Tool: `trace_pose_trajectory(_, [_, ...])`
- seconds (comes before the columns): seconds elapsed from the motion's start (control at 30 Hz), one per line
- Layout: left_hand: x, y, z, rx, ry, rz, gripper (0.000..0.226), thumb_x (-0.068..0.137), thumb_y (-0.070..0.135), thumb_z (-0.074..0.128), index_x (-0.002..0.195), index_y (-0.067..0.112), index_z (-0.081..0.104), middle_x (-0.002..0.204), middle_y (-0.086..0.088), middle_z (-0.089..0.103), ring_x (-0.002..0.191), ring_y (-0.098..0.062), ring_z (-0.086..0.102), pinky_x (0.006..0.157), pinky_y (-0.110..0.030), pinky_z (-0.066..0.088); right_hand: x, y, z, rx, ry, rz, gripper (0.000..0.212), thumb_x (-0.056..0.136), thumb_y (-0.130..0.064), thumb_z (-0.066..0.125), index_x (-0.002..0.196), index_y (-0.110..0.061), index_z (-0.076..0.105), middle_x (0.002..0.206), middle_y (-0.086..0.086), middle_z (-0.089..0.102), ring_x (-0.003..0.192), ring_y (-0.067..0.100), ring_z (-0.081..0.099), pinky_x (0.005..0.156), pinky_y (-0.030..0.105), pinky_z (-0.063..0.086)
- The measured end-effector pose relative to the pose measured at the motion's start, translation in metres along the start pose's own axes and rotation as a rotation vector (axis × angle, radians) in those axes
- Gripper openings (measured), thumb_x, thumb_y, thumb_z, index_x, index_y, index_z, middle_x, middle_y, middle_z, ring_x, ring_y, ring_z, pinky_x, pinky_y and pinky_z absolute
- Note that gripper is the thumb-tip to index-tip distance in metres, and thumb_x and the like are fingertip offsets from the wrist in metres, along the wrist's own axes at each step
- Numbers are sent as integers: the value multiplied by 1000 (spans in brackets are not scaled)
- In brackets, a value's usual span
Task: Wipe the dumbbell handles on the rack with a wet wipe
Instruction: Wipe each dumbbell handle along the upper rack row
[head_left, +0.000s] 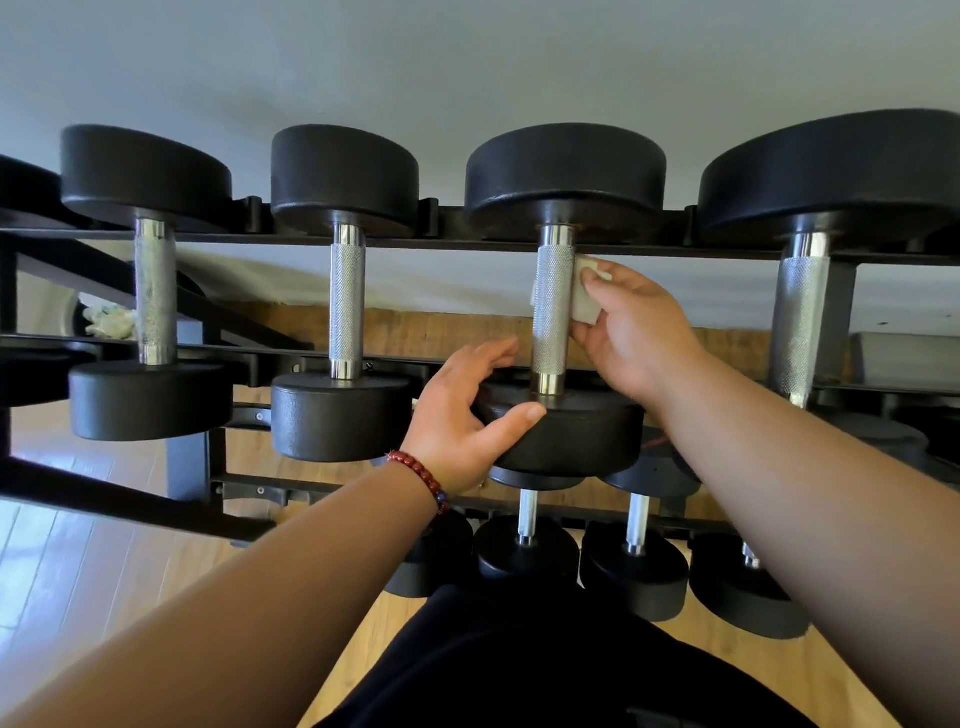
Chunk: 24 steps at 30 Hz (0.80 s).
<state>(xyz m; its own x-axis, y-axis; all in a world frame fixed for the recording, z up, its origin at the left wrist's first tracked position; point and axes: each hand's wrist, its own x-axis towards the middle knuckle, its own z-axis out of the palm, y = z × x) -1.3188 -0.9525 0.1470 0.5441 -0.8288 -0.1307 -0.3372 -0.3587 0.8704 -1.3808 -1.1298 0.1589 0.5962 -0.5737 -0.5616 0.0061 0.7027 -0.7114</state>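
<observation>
Several black dumbbells with knurled chrome handles lie across the top tier of a black rack (218, 236). My right hand (631, 332) pinches a folded white wet wipe (584, 296) and holds it against the right side of the third dumbbell's handle (551, 312). My left hand (467, 415) rests on the near head (566, 431) of that same dumbbell, thumb on its top face and fingers spread along its left side. A red bead bracelet sits on my left wrist.
Neighbouring handles stand at the left (347, 301), the far left (155, 291) and the right (800, 317). Smaller dumbbells (524, 551) sit on a lower tier. A crumpled white wipe (106, 319) lies behind the rack at the left. Wood floor lies below, a grey wall behind.
</observation>
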Motion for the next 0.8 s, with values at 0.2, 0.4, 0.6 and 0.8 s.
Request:
trace_pose_trajectory(0.2, [0,1,0,8,-5,-5,78,76,62,52,139,16,48,130,3,56,123,-6,51,106,-32,42,3,3,4,19,38,-18,20,101,-5,44,111,-7,61,109,15,68,97,26,68,84,37,57])
trace_pose_trajectory(0.4, [0,1,0,8,-1,-11,78,76,62,51,139,16,49,129,4,56,123,-6,52,106,-33,43,5,0,6,49,58,-24,18,100,-4,46,102,-10,63,102,12,69,95,24,68,87,40,56])
trace_pose_trajectory(0.6, [-1,4,1,-4,1,-23,77,75,60,52,139,18,48,129,3,56,123,-6,51,107,-31,42,-4,3,2,-125,16,-40,19,100,-5,47,102,-11,64,98,8,69,92,21,69,81,34,57])
trace_pose_trajectory(0.8, [-2,3,2,-17,16,-23,75,75,59,53,138,18,49,129,2,57,123,-7,52,107,-36,42,-2,-5,0,-220,11,-67,24,98,2,46,96,-12,66,102,10,68,98,24,67,86,39,57])
